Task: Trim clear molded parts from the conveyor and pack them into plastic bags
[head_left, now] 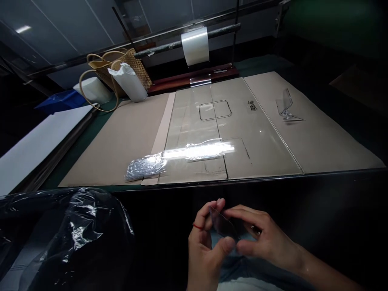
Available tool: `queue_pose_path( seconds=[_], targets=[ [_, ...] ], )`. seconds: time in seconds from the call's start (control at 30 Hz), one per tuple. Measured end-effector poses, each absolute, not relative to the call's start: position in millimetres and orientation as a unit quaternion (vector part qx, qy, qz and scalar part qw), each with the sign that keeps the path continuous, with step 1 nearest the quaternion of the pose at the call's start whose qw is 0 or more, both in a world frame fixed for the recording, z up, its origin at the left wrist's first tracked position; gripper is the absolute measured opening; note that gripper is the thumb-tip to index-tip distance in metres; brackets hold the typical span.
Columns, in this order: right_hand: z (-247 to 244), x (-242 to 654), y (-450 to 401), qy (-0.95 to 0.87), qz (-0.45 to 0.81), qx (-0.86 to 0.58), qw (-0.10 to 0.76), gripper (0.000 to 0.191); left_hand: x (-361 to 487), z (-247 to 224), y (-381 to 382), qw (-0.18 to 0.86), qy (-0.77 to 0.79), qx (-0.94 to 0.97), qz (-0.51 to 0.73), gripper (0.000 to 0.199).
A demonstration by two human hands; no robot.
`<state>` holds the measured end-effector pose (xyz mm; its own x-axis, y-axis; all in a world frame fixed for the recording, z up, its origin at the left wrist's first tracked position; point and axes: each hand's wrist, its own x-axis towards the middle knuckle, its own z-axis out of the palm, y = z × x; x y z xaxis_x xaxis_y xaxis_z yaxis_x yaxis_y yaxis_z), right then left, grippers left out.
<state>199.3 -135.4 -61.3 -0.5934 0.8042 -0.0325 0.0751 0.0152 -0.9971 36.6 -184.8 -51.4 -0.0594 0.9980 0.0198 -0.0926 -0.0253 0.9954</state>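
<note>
Thin panel: the dark, see-through sheet (223, 223) was held in front of the worktop's near edge, above the wearer's lap, tilted and clear of every surface.
Left grip: the left hand (202, 244) was closed on the panel, fingers behind its upper corner and thumb toward its lower edge; a red band circled one finger.
Right grip: the right hand (268, 237) curved about the panel's other side, thumb and fingers parted; whether they pinched it could not be told.
Worktop, right: a clear angled piece (285, 108) rested on the brown board (327, 133), untouched and well apart from both hands.
Worktop, left: a shiny clear stack (145, 166) lay near the front edge, partly over the pale strip; its count could not be made out.
Worktop, centre: a transparent cover (194, 129) bore a drawn rounded outline (215, 110) and handwriting (251, 106), with no piece set on the outline.
Progress: handling of the panel appeared to be under way, and its placement on the worktop not yet done; whether the angled piece was finished could not be judged.
</note>
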Motion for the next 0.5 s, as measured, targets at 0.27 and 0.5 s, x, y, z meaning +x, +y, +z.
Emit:
queue_pose_path(
  seconds=[0.27,0.5],
  targets=[
    [-1.0,240.8,-93.3,-0.760,0.355,-0.453,0.301,0.037,4.1,-26.6,-88.9,0.076,0.522,0.764,0.371,0.033],
    [29.3,245.7,-40.9,-0.838,0.201,-0.444,0.244,0.040,-11.0,-15.7,-13.0,-0.033,0.442,0.854,0.273,0.012]
  ],
)
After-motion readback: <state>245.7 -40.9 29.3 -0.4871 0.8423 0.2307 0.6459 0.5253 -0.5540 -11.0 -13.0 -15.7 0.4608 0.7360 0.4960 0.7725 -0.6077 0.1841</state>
